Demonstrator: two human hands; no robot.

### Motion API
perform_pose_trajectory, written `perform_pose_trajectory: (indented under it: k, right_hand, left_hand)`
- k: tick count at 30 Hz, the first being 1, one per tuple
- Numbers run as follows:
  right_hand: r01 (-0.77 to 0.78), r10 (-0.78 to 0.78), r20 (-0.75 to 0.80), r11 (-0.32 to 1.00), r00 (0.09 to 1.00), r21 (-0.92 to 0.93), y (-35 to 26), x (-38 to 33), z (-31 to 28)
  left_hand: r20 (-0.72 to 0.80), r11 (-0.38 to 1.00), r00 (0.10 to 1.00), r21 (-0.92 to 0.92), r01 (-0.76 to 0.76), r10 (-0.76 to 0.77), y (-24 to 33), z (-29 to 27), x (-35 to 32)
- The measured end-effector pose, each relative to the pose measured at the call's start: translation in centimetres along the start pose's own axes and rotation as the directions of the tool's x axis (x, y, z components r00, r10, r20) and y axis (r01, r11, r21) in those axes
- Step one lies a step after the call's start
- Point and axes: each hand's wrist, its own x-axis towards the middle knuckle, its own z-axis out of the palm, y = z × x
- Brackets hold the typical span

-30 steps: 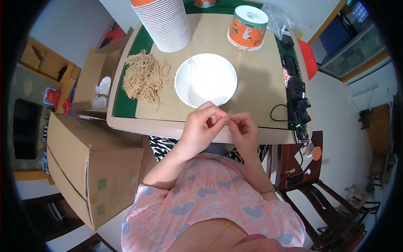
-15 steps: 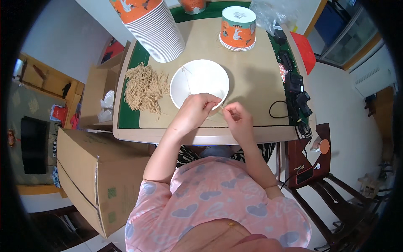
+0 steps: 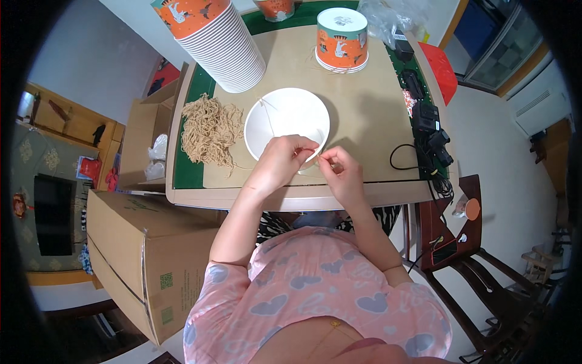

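Note:
A white paper tub point(image 3: 284, 109), its open mouth facing up, is near the table's front edge. A strand of tan string point(image 3: 270, 119) runs over its far rim and down inside. My left hand point(image 3: 285, 159) lies over the tub's near rim, thumb and fingers pinched together on string. Close beside it, my right hand point(image 3: 341, 175) pinches string just off the near right rim; a short bit shows between the two hands. The fingertips partly hide the string and the near rim. Left of the tub lies a tangled heap of tan string point(image 3: 209, 130).
A tall stack of orange-printed paper tubs point(image 3: 221, 51) leans at the far left. One upside-down orange tub point(image 3: 341, 48) stands at the back, near a clear plastic bag point(image 3: 388, 21). Black adapters and cables point(image 3: 427, 118) line the right edge. A large cardboard box point(image 3: 151, 255) stands left below the table.
My right hand has come slightly left, closer to my left hand and the tub's rim. The whole view has shifted a little.

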Motion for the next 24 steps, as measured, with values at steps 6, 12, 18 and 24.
perform_pose_trajectory:
  k: [6,12,18,24]
  right_hand:
    - [0.028,-0.028,-0.004,0.998,1.0,-0.053,-0.2,-0.4,-0.4]
    - [0.017,-0.017,-0.006,0.998,1.0,-0.065,-0.4,-0.3,-0.2]
    - [-0.035,0.034,-0.021,0.997,0.999,-0.063,-0.4,-0.2,-0.1]
    - [0.022,-0.024,-0.02,0.995,1.0,-0.094,-0.2,0.1,0.1]
  left_hand:
    - [-0.025,0.999,0.999,0.028,-0.03,0.031,0.1,-0.3,-0.1]
    - [-0.016,1.0,1.0,0.01,-0.015,0.015,0.0,-0.4,-0.1]
    - [-0.009,1.0,1.0,0.006,-0.014,0.015,0.0,-0.4,-0.1]
    - [0.003,1.0,1.0,-0.02,0.011,-0.011,0.1,-0.4,0.0]
